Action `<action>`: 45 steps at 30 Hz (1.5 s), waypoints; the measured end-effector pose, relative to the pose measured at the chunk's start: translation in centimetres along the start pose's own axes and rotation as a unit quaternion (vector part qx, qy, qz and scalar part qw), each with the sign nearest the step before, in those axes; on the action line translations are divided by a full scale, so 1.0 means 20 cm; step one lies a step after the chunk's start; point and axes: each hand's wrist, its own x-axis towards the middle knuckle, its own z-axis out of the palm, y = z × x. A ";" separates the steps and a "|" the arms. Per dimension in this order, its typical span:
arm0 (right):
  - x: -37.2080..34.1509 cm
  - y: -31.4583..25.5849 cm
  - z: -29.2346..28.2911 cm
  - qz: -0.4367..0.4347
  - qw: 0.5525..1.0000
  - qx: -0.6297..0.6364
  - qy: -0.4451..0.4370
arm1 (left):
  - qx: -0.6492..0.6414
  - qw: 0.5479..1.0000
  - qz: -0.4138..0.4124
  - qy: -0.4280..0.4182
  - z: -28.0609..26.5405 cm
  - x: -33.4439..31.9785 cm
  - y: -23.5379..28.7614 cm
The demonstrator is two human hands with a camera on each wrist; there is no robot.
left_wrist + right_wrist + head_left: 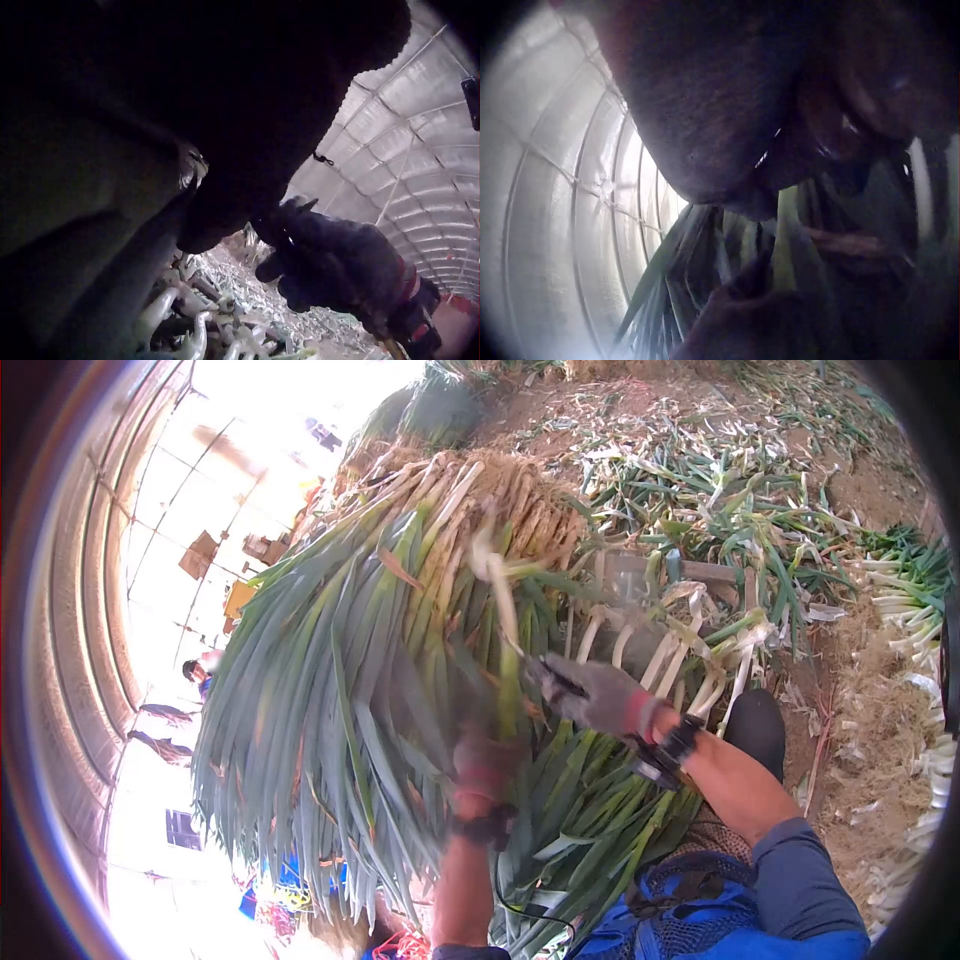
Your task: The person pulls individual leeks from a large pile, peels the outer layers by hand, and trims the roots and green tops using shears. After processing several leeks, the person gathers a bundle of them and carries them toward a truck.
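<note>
An arched, ribbed wall curves up the far left of a bright tunnel-like building, with cardboard boxes and another person in the background. Brown ground shows at the top, strewn on the right with a litter of leafy trimmings; near the right edge lie pale-stemmed stalks. A big heap of leek-like plants fills the middle, roots toward the top and long green leaves hanging to the lower left. In front of it a single stalk, blurred, stands with its pale end up, its lower part running down between the two hands. The gloved right hand, with a red cuff and a dark wristband, has its grip closed around a dark tool whose tip points at the stalk. The left hand is just below, among the green leaves; it is blurred, and whether its grip is closed on the stalk cannot be told. Blue clothing and a dark sleeve appear at the bottom.
</note>
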 end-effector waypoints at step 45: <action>-0.09 -0.38 -0.01 -0.019 0.999 -0.018 -0.026 | 0.103 0.967 0.168 0.160 -0.40 -0.19 0.26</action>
